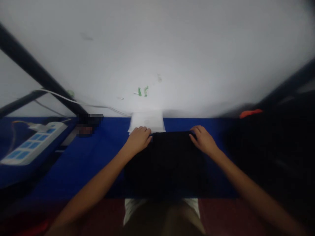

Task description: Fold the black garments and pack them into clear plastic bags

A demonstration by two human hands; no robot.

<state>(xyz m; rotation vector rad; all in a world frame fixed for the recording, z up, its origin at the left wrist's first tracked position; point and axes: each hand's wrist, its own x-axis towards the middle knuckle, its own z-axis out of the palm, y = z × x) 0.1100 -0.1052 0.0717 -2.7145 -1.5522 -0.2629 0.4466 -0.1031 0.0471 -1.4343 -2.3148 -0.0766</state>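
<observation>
A dark black piece of cloth (172, 160) lies spread on a blue table surface (98, 160) in front of me. It looks like a garment, but its exact kind is lost in the dark. My left hand (139, 139) grips its far left corner, fingers curled and thumb toward the cloth. At the far right corner, my right hand (203, 140) pinches the edge between thumb and fingers. Between the hands the far edge runs nearly straight. Just beyond my left hand sits a flat white packet or stack of sheets (147, 121), partly covered by that hand.
A white power strip (34, 144) with a plug in it lies at the left. A pale cable (93, 105) runs along the white wall (197, 65). Dark frame bars (31, 62) slant at both sides. A large black heap (275, 154) with an orange patch (251, 113) fills the right.
</observation>
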